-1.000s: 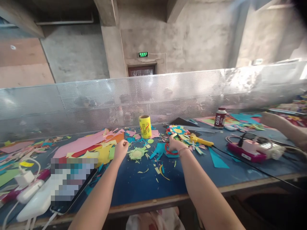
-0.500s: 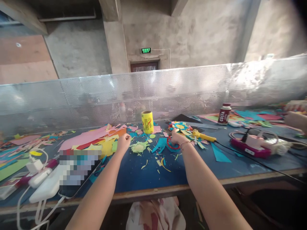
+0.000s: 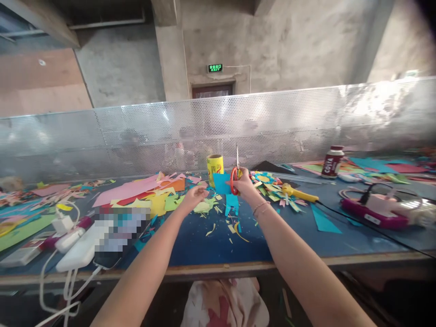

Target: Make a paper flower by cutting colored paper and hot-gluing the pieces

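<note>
My right hand (image 3: 244,181) grips scissors (image 3: 234,180) with red handles, their blades pointing up. A piece of blue paper (image 3: 221,183) hangs beside the handles at the fingertips, in front of the yellow roll (image 3: 215,164). To the left, my left hand (image 3: 196,198) reaches in with loosely bent fingers and nothing visible in them. It is over the light green paper scraps (image 3: 203,206), apart from the blue paper. Another cut blue piece (image 3: 232,205) lies on the table below my right hand.
Pink sheets (image 3: 127,190) and yellow paper (image 3: 157,204) lie to the left, near a phone (image 3: 107,262) and a white power bank (image 3: 75,251). On the right are a yellow glue gun (image 3: 299,194), a purple power strip (image 3: 373,213) and a dark red bottle (image 3: 333,162). A perforated metal screen (image 3: 289,122) stands behind.
My right hand has lifted the scissors from the table, with blue paper now raised beside them. My left hand has shifted right, and its fingers have loosened from a pinch.
</note>
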`<action>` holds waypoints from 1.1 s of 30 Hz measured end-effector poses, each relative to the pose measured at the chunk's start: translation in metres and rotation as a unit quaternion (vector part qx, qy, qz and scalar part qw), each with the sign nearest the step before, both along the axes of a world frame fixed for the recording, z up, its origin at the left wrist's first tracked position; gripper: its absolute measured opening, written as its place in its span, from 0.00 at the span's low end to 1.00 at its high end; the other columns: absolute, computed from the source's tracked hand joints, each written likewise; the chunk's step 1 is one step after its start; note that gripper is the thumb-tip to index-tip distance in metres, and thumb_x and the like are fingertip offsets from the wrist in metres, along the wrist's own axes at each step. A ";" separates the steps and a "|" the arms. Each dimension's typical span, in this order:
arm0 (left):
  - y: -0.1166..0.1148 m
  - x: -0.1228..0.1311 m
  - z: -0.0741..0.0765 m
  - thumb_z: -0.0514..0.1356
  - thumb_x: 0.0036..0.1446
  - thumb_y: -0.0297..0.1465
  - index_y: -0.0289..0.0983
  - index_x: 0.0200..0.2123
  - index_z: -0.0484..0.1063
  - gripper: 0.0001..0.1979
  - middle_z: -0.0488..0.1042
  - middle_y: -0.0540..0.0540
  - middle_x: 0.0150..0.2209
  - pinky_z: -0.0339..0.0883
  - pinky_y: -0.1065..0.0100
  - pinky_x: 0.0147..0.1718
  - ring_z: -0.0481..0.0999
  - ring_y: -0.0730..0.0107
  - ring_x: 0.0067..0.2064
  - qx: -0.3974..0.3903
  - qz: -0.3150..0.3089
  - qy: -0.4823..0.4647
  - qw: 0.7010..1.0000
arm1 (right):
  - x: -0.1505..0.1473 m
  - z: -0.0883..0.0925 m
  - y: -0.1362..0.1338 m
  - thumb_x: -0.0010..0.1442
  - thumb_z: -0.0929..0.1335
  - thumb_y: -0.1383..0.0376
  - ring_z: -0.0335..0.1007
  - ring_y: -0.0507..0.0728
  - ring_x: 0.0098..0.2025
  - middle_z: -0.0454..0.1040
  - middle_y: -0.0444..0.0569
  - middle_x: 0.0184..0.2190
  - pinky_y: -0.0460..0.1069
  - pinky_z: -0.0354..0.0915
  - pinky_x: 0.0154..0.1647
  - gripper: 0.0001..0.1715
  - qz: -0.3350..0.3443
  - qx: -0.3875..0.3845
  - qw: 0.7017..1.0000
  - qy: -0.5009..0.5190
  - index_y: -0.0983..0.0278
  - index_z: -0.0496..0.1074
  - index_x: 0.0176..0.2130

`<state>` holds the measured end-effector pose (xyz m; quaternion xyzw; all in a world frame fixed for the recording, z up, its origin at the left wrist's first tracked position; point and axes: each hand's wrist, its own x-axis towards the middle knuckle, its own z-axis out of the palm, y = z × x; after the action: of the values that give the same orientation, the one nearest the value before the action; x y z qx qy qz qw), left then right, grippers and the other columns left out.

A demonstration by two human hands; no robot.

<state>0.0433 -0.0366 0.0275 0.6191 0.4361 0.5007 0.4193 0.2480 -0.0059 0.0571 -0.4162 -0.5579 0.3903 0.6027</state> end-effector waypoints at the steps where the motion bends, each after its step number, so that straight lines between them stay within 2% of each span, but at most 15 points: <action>1: -0.001 0.003 -0.001 0.65 0.45 0.38 0.35 0.40 0.70 0.20 0.74 0.41 0.39 0.69 0.68 0.35 0.74 0.66 0.39 -0.013 -0.023 -0.029 0.999 | -0.008 -0.003 -0.002 0.33 0.71 0.66 0.60 0.48 0.22 0.62 0.35 0.26 0.43 0.60 0.19 0.43 0.021 0.001 1.000 0.018 0.59 0.50 0.47; 3: -0.002 0.008 -0.003 0.67 0.43 0.39 0.35 0.39 0.70 0.21 0.73 0.43 0.37 0.69 0.69 0.34 0.73 0.69 0.37 -0.019 -0.045 -0.062 0.997 | -0.020 -0.009 -0.005 0.31 0.71 0.67 0.59 0.47 0.23 0.61 0.34 0.24 0.42 0.59 0.19 0.43 0.046 0.003 0.999 0.019 0.59 0.51 0.46; 7: -0.002 0.008 -0.004 0.68 0.38 0.41 0.34 0.28 0.68 0.19 0.69 0.50 0.26 0.68 0.72 0.27 0.69 0.76 0.27 -0.012 -0.017 -0.081 0.996 | -0.035 -0.017 -0.011 0.32 0.71 0.69 0.59 0.46 0.23 0.61 0.33 0.24 0.42 0.59 0.21 0.40 0.101 -0.002 0.995 0.006 0.59 0.52 0.45; 11: -0.003 0.001 0.003 0.69 0.36 0.40 0.34 0.30 0.66 0.21 0.69 0.51 0.26 0.68 0.73 0.28 0.69 0.77 0.27 -0.016 -0.027 -0.160 0.987 | -0.036 -0.012 -0.018 0.34 0.72 0.67 0.65 0.49 0.26 0.64 0.35 0.25 0.44 0.63 0.23 0.38 0.152 -0.044 0.986 0.053 0.58 0.52 0.43; 17: -0.006 -0.001 0.009 0.69 0.36 0.36 0.35 0.32 0.67 0.21 0.71 0.51 0.27 0.68 0.72 0.27 0.70 0.77 0.27 -0.032 -0.031 -0.225 0.973 | -0.025 0.001 -0.020 0.32 0.73 0.65 0.66 0.49 0.26 0.64 0.35 0.27 0.44 0.64 0.23 0.40 0.134 -0.021 0.985 0.110 0.57 0.51 0.42; 23: -0.007 0.000 0.009 0.70 0.35 0.33 0.34 0.33 0.68 0.20 0.72 0.51 0.27 0.67 0.74 0.24 0.70 0.77 0.25 -0.039 -0.029 -0.211 0.976 | -0.021 -0.002 -0.016 0.33 0.73 0.65 0.62 0.47 0.24 0.62 0.33 0.24 0.43 0.62 0.24 0.40 0.117 0.036 0.989 0.085 0.58 0.52 0.43; 28: -0.005 0.000 0.006 0.70 0.38 0.34 0.33 0.31 0.69 0.18 0.74 0.47 0.30 0.68 0.73 0.26 0.72 0.76 0.25 -0.084 -0.033 -0.200 0.976 | -0.022 -0.007 -0.010 0.35 0.73 0.65 0.59 0.47 0.25 0.61 0.34 0.25 0.43 0.60 0.25 0.38 0.105 0.078 0.990 0.046 0.59 0.52 0.43; 33: -0.002 0.000 0.003 0.70 0.34 0.39 0.33 0.32 0.72 0.22 0.75 0.47 0.28 0.68 0.71 0.25 0.71 0.75 0.23 -0.033 0.005 -0.147 0.989 | -0.022 -0.011 -0.004 0.36 0.71 0.66 0.55 0.46 0.23 0.56 0.33 0.22 0.43 0.58 0.24 0.35 0.076 0.101 0.992 0.018 0.59 0.53 0.43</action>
<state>0.0438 -0.0381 0.0308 0.5226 0.3889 0.5739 0.4963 0.2262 -0.0102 0.0458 -0.3027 -0.6137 0.3839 0.6199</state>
